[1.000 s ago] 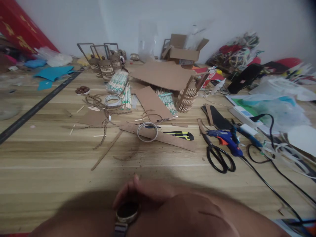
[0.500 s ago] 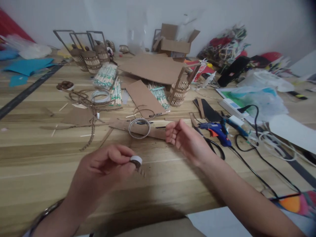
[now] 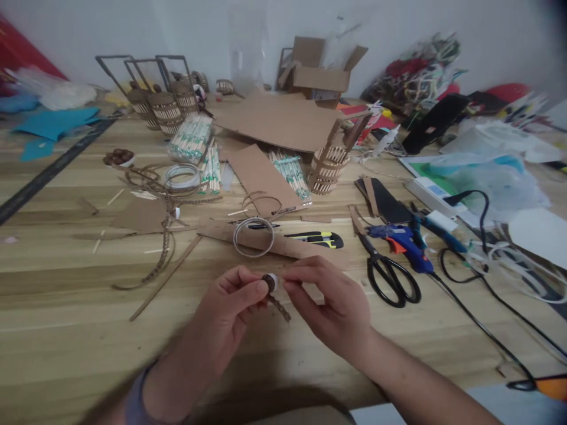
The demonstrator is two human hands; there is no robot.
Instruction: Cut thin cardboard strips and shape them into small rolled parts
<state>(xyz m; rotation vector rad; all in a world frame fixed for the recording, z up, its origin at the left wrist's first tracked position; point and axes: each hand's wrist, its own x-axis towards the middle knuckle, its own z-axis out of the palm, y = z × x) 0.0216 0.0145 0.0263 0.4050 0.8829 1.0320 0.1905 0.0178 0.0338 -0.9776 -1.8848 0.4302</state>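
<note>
My left hand [image 3: 237, 301] pinches a small round piece [image 3: 269, 283] with a white rim and a dark brown coil between thumb and fingers. From it a short end of brown braided cord [image 3: 280, 308] hangs toward the right. Close beside the white rim, my right hand [image 3: 332, 304] has its thumb and index fingertips nearly together; whether anything thin is between them is too small to see. Beyond the hands, a pale ring [image 3: 253, 252] lies on a cardboard strip [image 3: 301, 249], with a yellow-black utility knife [image 3: 319, 238] just past it.
Black-handled scissors [image 3: 392, 283] and a blue glue gun [image 3: 401, 245] with its cord lie to the right. A slatted stick bucket [image 3: 328, 171] stands behind. Braided cord [image 3: 163, 254] and a bowl of brown balls [image 3: 119, 157] are on the left; cardboard sheets [image 3: 274, 121] lie at the back.
My left hand has moved right with the round piece. My right hand has come down from above the table to the piece, its fingers closing. The utility knife is now uncovered.
</note>
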